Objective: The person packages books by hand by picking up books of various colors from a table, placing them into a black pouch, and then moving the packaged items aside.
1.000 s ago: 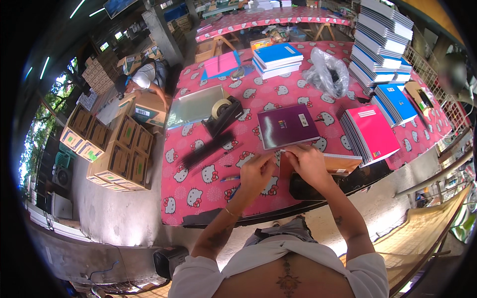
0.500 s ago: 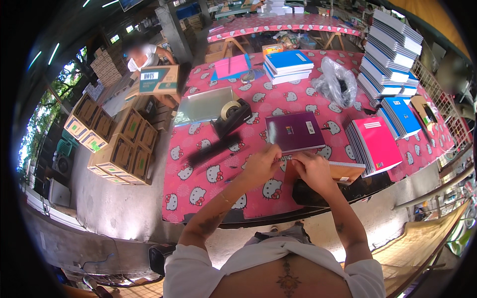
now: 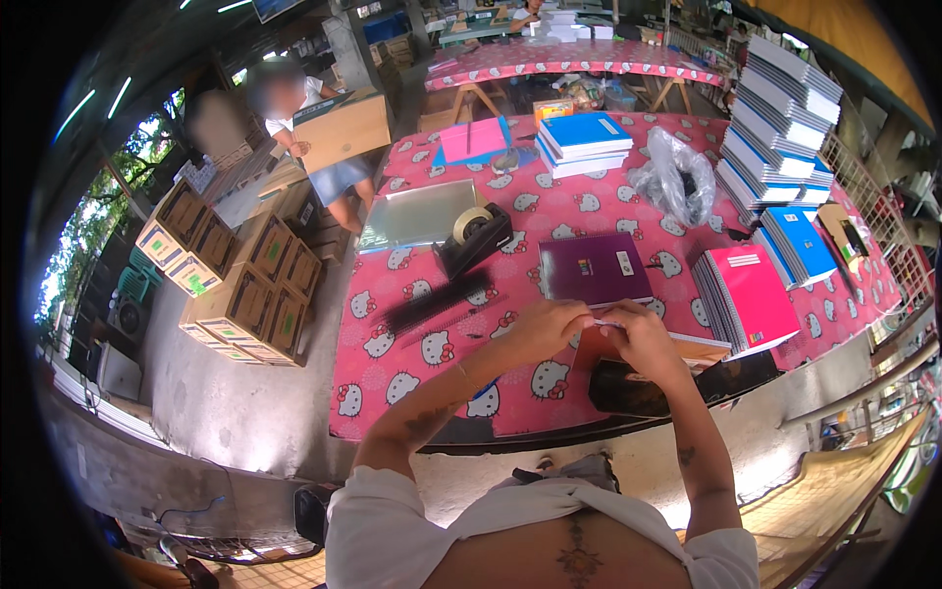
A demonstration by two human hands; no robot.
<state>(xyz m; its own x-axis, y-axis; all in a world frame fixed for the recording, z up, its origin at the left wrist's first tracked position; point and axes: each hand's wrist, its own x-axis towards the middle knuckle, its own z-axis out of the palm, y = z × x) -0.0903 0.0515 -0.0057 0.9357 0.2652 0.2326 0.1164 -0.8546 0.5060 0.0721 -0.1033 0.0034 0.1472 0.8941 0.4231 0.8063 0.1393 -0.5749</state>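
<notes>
My left hand (image 3: 559, 328) and my right hand (image 3: 636, 332) meet at the near edge of a purple-covered notebook (image 3: 594, 267) lying flat on the table. Fingers of both hands are closed in a pinch, tips almost touching. Whatever lies between them is too small to make out. Under my right hand, the orange-brown cover of another book (image 3: 699, 350) shows in part, beside a black object (image 3: 628, 389) at the table's front edge. To the left lies a bundle of thin black binding coils (image 3: 439, 300), near a black tape dispenser (image 3: 477, 239) with a roll in it.
Pink spiral notebooks (image 3: 748, 302), blue notebooks (image 3: 797, 245) and a tall stack (image 3: 775, 128) stand on the right. More blue-topped books (image 3: 584, 142), a plastic bag (image 3: 675, 182) and clear sheets (image 3: 417, 214) lie farther back. Left of the table, a person carries a carton (image 3: 341, 128) near stacked boxes (image 3: 250, 294).
My hands have drawn closer together, both still pinching at the purple notebook's near edge. The person at the left has turned and shifted right with the carton. The whole view has shifted slightly.
</notes>
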